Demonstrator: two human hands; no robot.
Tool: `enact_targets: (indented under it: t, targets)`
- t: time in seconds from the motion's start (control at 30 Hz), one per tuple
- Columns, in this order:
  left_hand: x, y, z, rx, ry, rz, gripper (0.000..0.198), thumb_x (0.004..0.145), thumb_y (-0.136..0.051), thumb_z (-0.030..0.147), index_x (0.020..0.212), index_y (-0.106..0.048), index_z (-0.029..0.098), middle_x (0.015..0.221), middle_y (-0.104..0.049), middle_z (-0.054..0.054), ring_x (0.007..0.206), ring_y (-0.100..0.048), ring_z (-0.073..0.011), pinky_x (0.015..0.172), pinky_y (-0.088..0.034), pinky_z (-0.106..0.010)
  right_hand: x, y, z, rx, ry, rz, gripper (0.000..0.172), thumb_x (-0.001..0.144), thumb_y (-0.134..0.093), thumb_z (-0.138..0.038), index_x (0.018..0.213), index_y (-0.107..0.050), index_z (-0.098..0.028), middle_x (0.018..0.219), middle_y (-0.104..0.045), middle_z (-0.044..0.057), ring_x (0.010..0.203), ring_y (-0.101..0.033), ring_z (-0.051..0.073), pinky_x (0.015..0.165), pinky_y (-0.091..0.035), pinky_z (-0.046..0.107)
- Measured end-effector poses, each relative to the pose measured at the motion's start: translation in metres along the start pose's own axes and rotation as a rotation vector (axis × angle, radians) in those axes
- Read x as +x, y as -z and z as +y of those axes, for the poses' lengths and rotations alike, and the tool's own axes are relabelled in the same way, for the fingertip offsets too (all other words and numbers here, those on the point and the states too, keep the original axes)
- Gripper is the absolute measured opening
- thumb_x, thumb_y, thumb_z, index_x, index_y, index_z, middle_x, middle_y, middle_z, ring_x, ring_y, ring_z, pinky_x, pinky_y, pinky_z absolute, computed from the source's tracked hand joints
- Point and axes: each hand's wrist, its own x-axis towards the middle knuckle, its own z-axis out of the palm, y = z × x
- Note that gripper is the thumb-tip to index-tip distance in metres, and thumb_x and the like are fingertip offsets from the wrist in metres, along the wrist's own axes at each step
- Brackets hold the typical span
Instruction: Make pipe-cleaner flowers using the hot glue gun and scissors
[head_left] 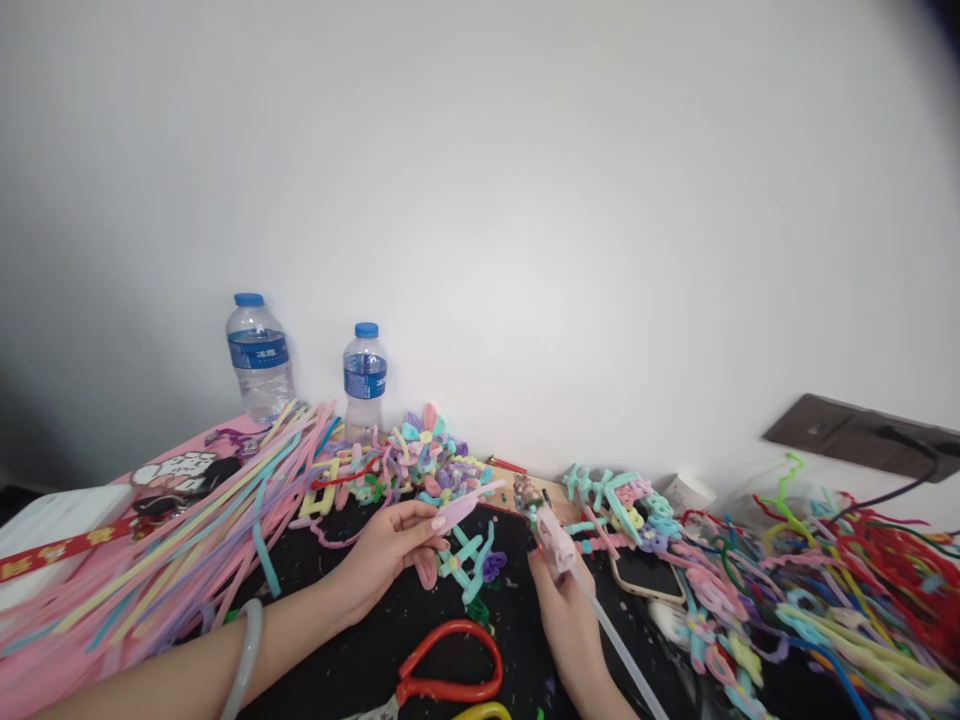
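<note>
My left hand (390, 552) pinches a pink pipe-cleaner piece (461, 508) between thumb and fingers, above a black mat (375, 650). A pale bangle (246, 655) circles that wrist. My right hand (566, 620) grips a pink glue gun (553, 540) with a clear glue stick (622, 655) sticking out of its back; the nozzle points up and left toward the pink piece. Between the hands lies a teal and purple pipe-cleaner shape (472, 560).
Long pipe cleaners (172, 560) fan out at left. Folded pipe-cleaner shapes (420, 455) pile by the wall, more tangle at right (825, 600). Two water bottles (259, 355) (364, 378), red-handled scissors (450, 665), a phone (649, 575), a wall socket (862, 435) with a cable.
</note>
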Motion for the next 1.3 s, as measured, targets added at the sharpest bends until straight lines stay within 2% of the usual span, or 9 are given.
enact_targets:
  t: [0.2, 0.3, 0.63, 1.13, 1.3]
  targets:
    - [0.0004, 0.0004, 0.0013, -0.063, 0.002, -0.021, 0.023, 0.077, -0.066, 0.033, 0.084, -0.058, 0.012, 0.061, -0.064, -0.001, 0.047, -0.061, -0.0131, 0.047, -0.051, -0.024, -0.0077, -0.0021, -0.0019, 0.078, 0.054, -0.078, 0.011, 0.077, -0.057, -0.027, 0.075, -0.063, -0.019, 0.068, -0.065, 0.002, 0.063, -0.061, 0.019, 0.057, -0.050, 0.025]
    - [0.0003, 0.0005, 0.0003, -0.054, 0.008, -0.031, 0.023, 0.077, -0.066, 0.032, 0.084, -0.058, 0.012, 0.060, -0.064, -0.002, 0.046, -0.061, -0.0131, 0.047, -0.051, -0.024, -0.0101, -0.0035, -0.0003, 0.068, 0.066, -0.124, 0.012, 0.077, -0.057, -0.027, 0.067, -0.060, -0.020, 0.062, -0.061, 0.001, 0.061, -0.059, 0.019, 0.054, -0.048, 0.025]
    - [-0.0007, 0.0000, 0.0003, -0.029, 0.019, -0.050, 0.025, 0.076, -0.067, 0.034, 0.084, -0.056, 0.012, 0.057, -0.065, -0.003, 0.046, -0.060, -0.0139, 0.048, -0.050, -0.024, -0.0070, -0.0052, 0.0000, 0.121, 0.078, -0.160, 0.013, 0.080, -0.054, -0.026, 0.072, -0.059, -0.018, 0.066, -0.060, 0.002, 0.070, -0.060, 0.020, 0.059, -0.047, 0.024]
    - [0.0007, 0.0028, -0.0038, -0.052, 0.000, -0.071, 0.026, 0.076, -0.067, 0.034, 0.085, -0.058, 0.012, 0.054, -0.062, -0.001, 0.044, -0.059, -0.0149, 0.047, -0.050, -0.027, -0.0059, -0.0060, -0.0029, 0.161, 0.104, -0.189, 0.013, 0.081, -0.054, -0.024, 0.084, -0.064, -0.017, 0.075, -0.066, 0.004, 0.073, -0.061, 0.020, 0.066, -0.049, 0.025]
    - [0.0016, 0.0039, -0.0042, -0.053, -0.013, -0.088, 0.024, 0.078, -0.065, 0.034, 0.084, -0.058, 0.012, 0.055, -0.061, -0.001, 0.046, -0.059, -0.0157, 0.047, -0.050, -0.028, -0.0072, -0.0049, -0.0045, 0.164, 0.088, -0.207, 0.012, 0.081, -0.054, -0.024, 0.082, -0.063, -0.017, 0.072, -0.064, 0.003, 0.070, -0.060, 0.019, 0.066, -0.049, 0.025]
